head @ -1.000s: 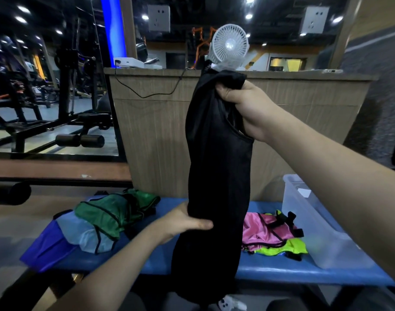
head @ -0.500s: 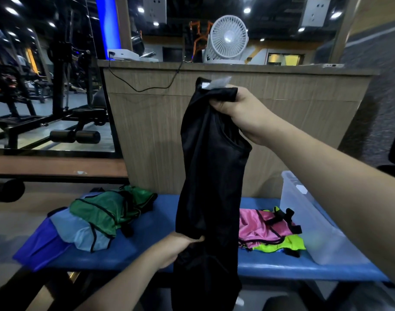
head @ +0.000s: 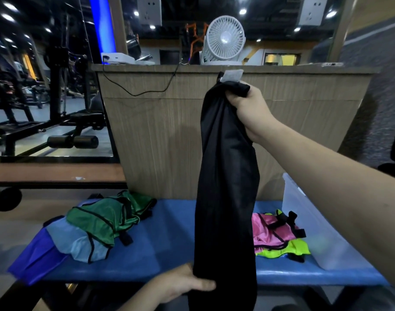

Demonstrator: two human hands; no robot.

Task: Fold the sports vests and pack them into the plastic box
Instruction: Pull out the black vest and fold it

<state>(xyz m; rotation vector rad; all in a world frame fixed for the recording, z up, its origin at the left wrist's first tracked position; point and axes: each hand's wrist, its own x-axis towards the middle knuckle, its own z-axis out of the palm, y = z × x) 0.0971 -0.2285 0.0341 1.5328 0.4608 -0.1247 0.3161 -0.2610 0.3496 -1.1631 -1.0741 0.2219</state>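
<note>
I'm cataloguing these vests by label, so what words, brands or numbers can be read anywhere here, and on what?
No text is legible anywhere.
White tag at the top of the black vest, gripped by the right hand: too blurred to read.
Other vests, plastic box, fan: no visible lettering.

The black vest is thin cloth with a faint sheen, a white paper-like tag at its top; the pink vest and green vest look glossy and satiny; the plastic box is translucent and smooth; the bench has matt blue padding; the counter shows wood grain
</note>
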